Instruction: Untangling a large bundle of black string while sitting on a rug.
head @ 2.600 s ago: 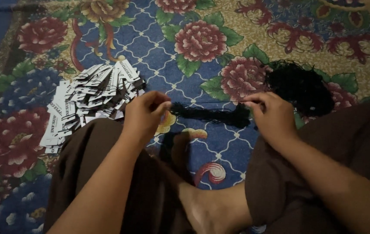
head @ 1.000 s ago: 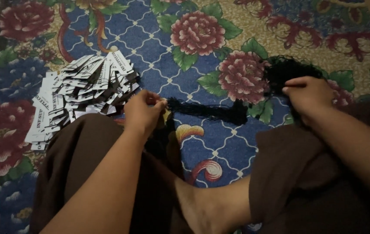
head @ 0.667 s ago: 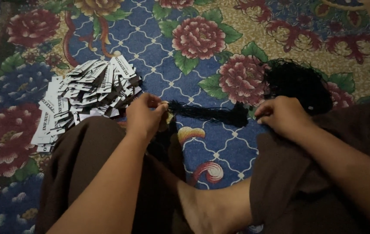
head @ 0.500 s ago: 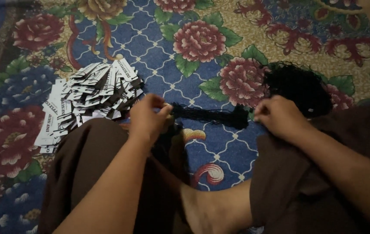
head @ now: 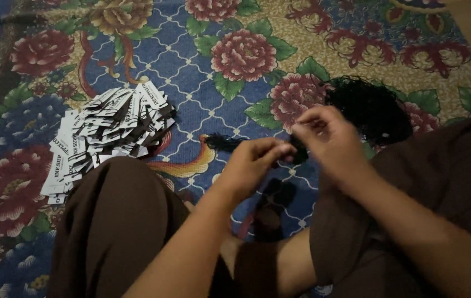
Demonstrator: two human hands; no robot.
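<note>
At frame centre, left hand (head: pixel 254 163) and right hand (head: pixel 329 140) meet, fingers pinched on a black cord (head: pixel 224 142), tags (head: pixel 105 132) piled left within reach.

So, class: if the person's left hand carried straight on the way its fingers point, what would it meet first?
Most likely the right hand: the left hand points right, fingertips nearly touching it around a dark bundle, though depth is unclear.

The person wears loose dark brown trousers (head: pixel 114 221); both forearms are bare, and a bare foot (head: pixel 257 259) shows at the bottom centre.
</note>
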